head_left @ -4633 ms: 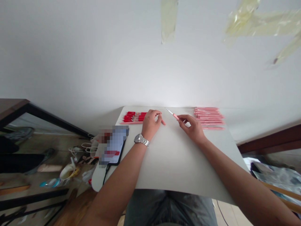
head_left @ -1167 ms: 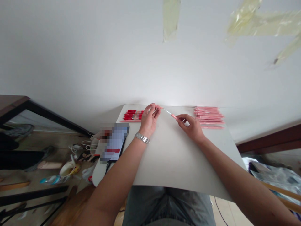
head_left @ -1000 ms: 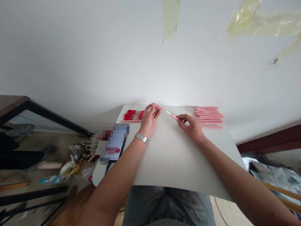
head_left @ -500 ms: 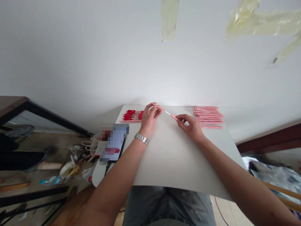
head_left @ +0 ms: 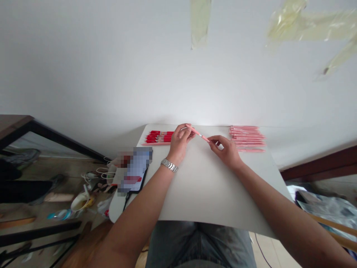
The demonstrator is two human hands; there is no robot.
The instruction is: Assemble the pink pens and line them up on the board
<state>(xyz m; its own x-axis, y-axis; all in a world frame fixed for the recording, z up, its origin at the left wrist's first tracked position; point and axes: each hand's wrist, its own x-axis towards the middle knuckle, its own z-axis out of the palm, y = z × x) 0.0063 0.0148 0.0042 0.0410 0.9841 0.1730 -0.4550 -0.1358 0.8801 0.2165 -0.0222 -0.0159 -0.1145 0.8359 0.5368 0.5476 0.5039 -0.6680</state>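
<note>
Above the table, a pink pen spans the space between my two hands, slanting down to the right. My left hand, with a metal watch at the wrist, is closed on its upper pink part. The fingertips of my right hand pinch its lower pink end piece. A short pale section shows between the two pink parts. Just left of my left hand lies a row of red pens, partly hidden by it. Beyond my right hand is a pile of pink pens, some looking glossy as if wrapped.
The white table stands against a wall with strips of yellowish tape. A phone with a cable rests at the table's left edge. On the floor to the left are a cup and cords; plastic bags lie at the right.
My left hand has moved slightly right and down, toward my right hand. The pale section between the pen's pink parts has become shorter. My right hand has stayed almost still.
</note>
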